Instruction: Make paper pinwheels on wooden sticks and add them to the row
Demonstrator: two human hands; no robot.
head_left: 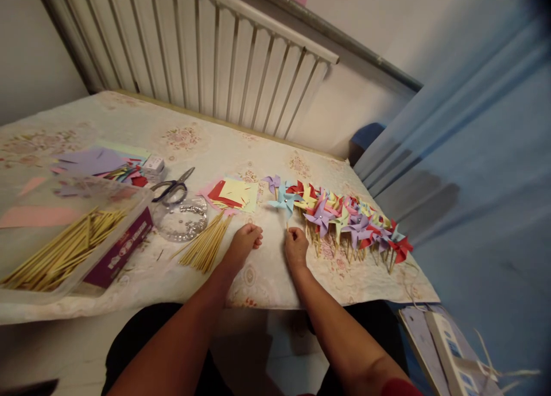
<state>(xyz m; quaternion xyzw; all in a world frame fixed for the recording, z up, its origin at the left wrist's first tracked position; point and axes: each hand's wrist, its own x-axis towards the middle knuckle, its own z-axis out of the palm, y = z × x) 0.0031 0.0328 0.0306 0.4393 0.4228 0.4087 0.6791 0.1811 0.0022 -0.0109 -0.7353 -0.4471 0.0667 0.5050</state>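
Observation:
In my right hand [297, 247] is the thin wooden stick of a light blue paper pinwheel [286, 201], pinched between the fingers. The pinwheel stands upright above the fist, in front of a small purple pinwheel [272, 182]. My left hand [248, 236] is curled closed over the tablecloth, and nothing sticks out of it. Beside it, on the left, lies a fanned bundle of wooden sticks [205, 244]. Many finished pinwheels [321, 217] in several colours lie in a row just right of my right hand. A stack of coloured paper squares [241, 195] sits beyond my hands.
Left of the sticks are a round clear dish [181, 221] with small metal pieces, scissors [172, 188], a small white box [154, 165] and loose coloured paper [92, 160]. A plastic bin [146, 195] holds more sticks. A radiator [224, 57] stands behind; a blue curtain [473, 155] hangs right.

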